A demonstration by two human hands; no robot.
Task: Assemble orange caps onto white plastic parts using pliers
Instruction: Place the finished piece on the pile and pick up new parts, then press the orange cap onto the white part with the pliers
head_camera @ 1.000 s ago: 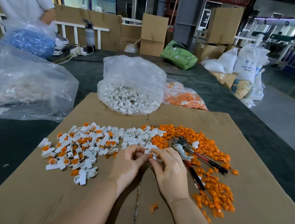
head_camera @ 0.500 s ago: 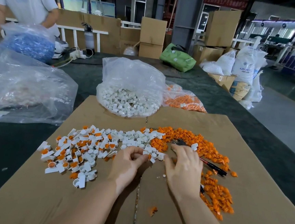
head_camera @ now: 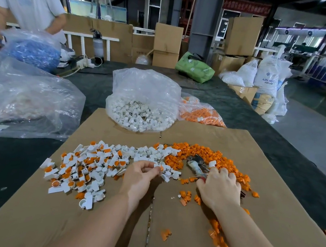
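My left hand [head_camera: 141, 172] pinches a small white plastic part with an orange cap [head_camera: 161, 168] at its fingertips, above the cardboard sheet [head_camera: 270, 192]. My right hand [head_camera: 219, 189] lies on the pliers [head_camera: 196, 165], fingers curled over the handles; the worn metal jaws stick out toward the far left of the hand. A pile of white parts, many with orange caps in them [head_camera: 87, 166], spreads to the left. Loose orange caps [head_camera: 205, 152] form an arc behind and to the right of the pliers.
A clear bag of white parts [head_camera: 141, 109] and a bag of orange caps [head_camera: 200, 114] stand at the cardboard's far edge. Large clear bags [head_camera: 28, 99] lie on the dark table at left. A person in a white shirt [head_camera: 29, 1] stands at the far left.
My hands have parted. The right hand moved right from the left hand's part onto the pliers' handles. The left hand keeps the capped part. The camera tilted down slightly.
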